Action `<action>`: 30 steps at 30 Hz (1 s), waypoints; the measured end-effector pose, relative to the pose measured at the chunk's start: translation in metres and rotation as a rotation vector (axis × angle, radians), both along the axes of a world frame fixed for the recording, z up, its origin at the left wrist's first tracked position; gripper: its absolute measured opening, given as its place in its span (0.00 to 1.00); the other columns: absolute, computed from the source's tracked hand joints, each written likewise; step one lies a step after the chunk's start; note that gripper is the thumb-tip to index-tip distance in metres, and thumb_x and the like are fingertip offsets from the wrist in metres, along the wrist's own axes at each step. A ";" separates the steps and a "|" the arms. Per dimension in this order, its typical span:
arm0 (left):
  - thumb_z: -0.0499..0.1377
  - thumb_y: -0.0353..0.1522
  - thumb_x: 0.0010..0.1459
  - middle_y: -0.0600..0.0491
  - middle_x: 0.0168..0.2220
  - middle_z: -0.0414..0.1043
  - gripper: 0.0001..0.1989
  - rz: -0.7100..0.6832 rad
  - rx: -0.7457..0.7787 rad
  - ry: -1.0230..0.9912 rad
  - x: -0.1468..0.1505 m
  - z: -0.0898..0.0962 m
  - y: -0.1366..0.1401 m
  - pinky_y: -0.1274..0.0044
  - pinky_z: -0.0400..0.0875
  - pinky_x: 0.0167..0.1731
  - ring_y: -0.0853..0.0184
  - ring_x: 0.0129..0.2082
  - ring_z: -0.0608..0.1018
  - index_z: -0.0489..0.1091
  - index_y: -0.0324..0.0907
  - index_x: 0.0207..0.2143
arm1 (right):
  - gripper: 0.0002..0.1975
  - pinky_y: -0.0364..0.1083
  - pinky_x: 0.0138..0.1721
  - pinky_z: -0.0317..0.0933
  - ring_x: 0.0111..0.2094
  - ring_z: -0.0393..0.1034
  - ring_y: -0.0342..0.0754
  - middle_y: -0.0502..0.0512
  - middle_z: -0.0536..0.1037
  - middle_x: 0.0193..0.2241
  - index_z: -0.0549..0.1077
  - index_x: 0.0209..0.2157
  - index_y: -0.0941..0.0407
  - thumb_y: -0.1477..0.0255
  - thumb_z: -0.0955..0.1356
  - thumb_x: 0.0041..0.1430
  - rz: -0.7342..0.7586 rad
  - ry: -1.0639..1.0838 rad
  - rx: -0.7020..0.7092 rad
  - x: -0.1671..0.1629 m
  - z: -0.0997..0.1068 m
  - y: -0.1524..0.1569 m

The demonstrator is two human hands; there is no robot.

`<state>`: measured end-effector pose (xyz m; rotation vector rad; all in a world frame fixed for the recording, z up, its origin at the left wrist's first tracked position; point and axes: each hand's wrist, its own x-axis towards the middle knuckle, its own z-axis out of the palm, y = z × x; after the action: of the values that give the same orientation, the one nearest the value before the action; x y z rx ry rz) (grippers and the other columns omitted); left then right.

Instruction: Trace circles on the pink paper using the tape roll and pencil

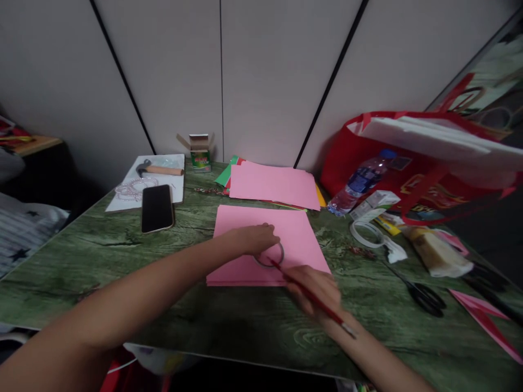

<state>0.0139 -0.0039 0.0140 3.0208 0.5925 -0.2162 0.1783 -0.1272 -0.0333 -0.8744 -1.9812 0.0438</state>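
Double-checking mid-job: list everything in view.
Wall: 1, grey, back
Table: 1, green, below
Paper stack: 1, pink, centre
Ring: 1, grey, on stack
Slim tool: 1, red, over stack
Rear papers: several, mostly pink, behind
Phone: 1, black, left
Board: 1, white, left
Hammer: 1, brown handle, on board
Coil: 1, pinkish, on board
Box: 1, green, back
Bag: 1, red, right
Bottle: 1, clear, before bag
Carton: 1, white, right
Band: 1, white, right
Wrapped block: 1, beige, right
Scissors: at least 1, black, right
Folded paper: 1, pink, right
Starred cloth: 1, white, left
Left hand: 1, at ring
Right hand: 1, holding tool
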 end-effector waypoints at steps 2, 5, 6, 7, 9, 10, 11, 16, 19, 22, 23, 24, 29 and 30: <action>0.63 0.24 0.49 0.39 0.46 0.70 0.23 0.007 0.025 0.069 0.002 0.005 -0.003 0.74 0.64 0.43 0.59 0.45 0.71 0.66 0.34 0.50 | 0.10 0.41 0.28 0.67 0.28 0.74 0.44 0.53 0.78 0.31 0.69 0.45 0.54 0.74 0.64 0.61 0.004 -0.103 0.009 -0.015 -0.005 0.002; 0.63 0.26 0.50 0.40 0.44 0.70 0.19 -0.011 0.031 0.163 0.005 0.014 -0.005 0.75 0.65 0.42 0.60 0.43 0.72 0.68 0.35 0.47 | 0.08 0.40 0.26 0.65 0.27 0.73 0.43 0.54 0.77 0.31 0.69 0.42 0.57 0.74 0.61 0.63 -0.074 -0.224 0.005 -0.032 -0.010 0.010; 0.64 0.27 0.50 0.41 0.43 0.71 0.18 -0.019 0.028 0.177 0.006 0.016 -0.005 0.75 0.65 0.41 0.60 0.42 0.73 0.70 0.36 0.45 | 0.08 0.40 0.26 0.65 0.26 0.72 0.43 0.55 0.76 0.31 0.69 0.41 0.58 0.74 0.60 0.64 -0.083 -0.270 0.008 -0.037 -0.011 0.012; 0.64 0.27 0.49 0.42 0.42 0.72 0.16 -0.025 0.026 0.182 0.006 0.017 -0.004 0.76 0.65 0.40 0.61 0.41 0.73 0.71 0.37 0.43 | 0.09 0.40 0.24 0.64 0.26 0.72 0.43 0.55 0.76 0.30 0.69 0.40 0.58 0.74 0.59 0.64 -0.083 -0.313 0.018 -0.040 -0.012 0.014; 0.65 0.27 0.49 0.44 0.40 0.72 0.16 -0.035 0.028 0.179 0.007 0.018 -0.003 0.76 0.65 0.39 0.62 0.40 0.73 0.72 0.38 0.42 | 0.11 0.41 0.22 0.62 0.25 0.71 0.44 0.56 0.75 0.29 0.69 0.37 0.59 0.75 0.57 0.65 -0.090 -0.396 0.041 -0.045 -0.014 0.017; 0.65 0.27 0.49 0.44 0.39 0.73 0.16 -0.039 0.029 0.177 0.008 0.018 -0.002 0.77 0.65 0.38 0.62 0.40 0.73 0.72 0.37 0.42 | 0.12 0.41 0.21 0.62 0.24 0.70 0.44 0.57 0.74 0.28 0.69 0.36 0.59 0.75 0.56 0.66 -0.099 -0.433 0.054 -0.046 -0.014 0.017; 0.65 0.27 0.48 0.44 0.39 0.73 0.16 -0.041 0.032 0.174 0.008 0.017 -0.001 0.77 0.65 0.37 0.62 0.39 0.73 0.72 0.37 0.42 | 0.12 0.41 0.20 0.61 0.23 0.70 0.45 0.57 0.74 0.28 0.69 0.36 0.60 0.75 0.56 0.66 -0.110 -0.466 0.066 -0.048 -0.015 0.018; 0.66 0.26 0.47 0.43 0.37 0.73 0.15 -0.051 0.051 0.142 0.008 0.012 0.001 0.76 0.65 0.35 0.61 0.37 0.73 0.73 0.35 0.40 | 0.12 0.42 0.19 0.60 0.24 0.69 0.47 0.59 0.74 0.29 0.70 0.37 0.61 0.75 0.56 0.65 -0.152 -0.602 0.079 -0.053 -0.020 0.020; 0.64 0.24 0.48 0.44 0.35 0.73 0.12 -0.061 0.064 0.120 0.008 0.010 0.001 0.77 0.64 0.35 0.62 0.36 0.73 0.73 0.35 0.38 | 0.11 0.43 0.20 0.61 0.27 0.70 0.48 0.61 0.74 0.31 0.70 0.37 0.61 0.76 0.57 0.65 -0.184 -0.636 0.112 -0.057 -0.022 0.023; 0.63 0.24 0.49 0.44 0.34 0.74 0.10 -0.065 0.072 0.109 0.007 0.009 0.002 0.77 0.64 0.35 0.62 0.36 0.73 0.74 0.35 0.37 | 0.10 0.43 0.21 0.61 0.27 0.70 0.49 0.62 0.74 0.31 0.70 0.37 0.61 0.76 0.58 0.64 -0.196 -0.657 0.108 -0.060 -0.022 0.025; 0.63 0.24 0.49 0.44 0.34 0.74 0.10 -0.066 0.072 0.108 0.007 0.008 0.002 0.77 0.64 0.35 0.62 0.35 0.73 0.74 0.35 0.37 | 0.10 0.43 0.21 0.62 0.27 0.70 0.49 0.61 0.74 0.31 0.70 0.37 0.61 0.76 0.58 0.64 -0.193 -0.662 0.102 -0.061 -0.021 0.025; 0.63 0.24 0.49 0.44 0.34 0.74 0.11 -0.066 0.071 0.108 0.007 0.008 0.002 0.77 0.64 0.34 0.62 0.35 0.73 0.74 0.35 0.37 | 0.10 0.44 0.21 0.62 0.27 0.69 0.48 0.61 0.74 0.31 0.70 0.37 0.61 0.76 0.58 0.64 -0.191 -0.663 0.100 -0.062 -0.021 0.025; 0.67 0.27 0.46 0.42 0.36 0.73 0.15 -0.065 0.054 0.105 0.007 0.007 0.002 0.76 0.64 0.35 0.61 0.36 0.72 0.73 0.34 0.38 | 0.14 0.43 0.23 0.62 0.27 0.68 0.48 0.60 0.73 0.28 0.69 0.34 0.61 0.80 0.55 0.64 -0.215 -0.614 0.156 -0.060 -0.017 0.016; 0.67 0.27 0.45 0.41 0.36 0.73 0.16 -0.064 0.050 0.105 0.007 0.007 0.002 0.76 0.64 0.35 0.60 0.36 0.72 0.73 0.34 0.39 | 0.14 0.43 0.24 0.63 0.27 0.68 0.48 0.60 0.73 0.28 0.70 0.34 0.61 0.81 0.54 0.64 -0.215 -0.609 0.159 -0.059 -0.017 0.013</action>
<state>0.0206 -0.0018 0.0214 3.0947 0.5167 -0.3714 0.1192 -0.1141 -0.0499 -1.0753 -2.3855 -0.5555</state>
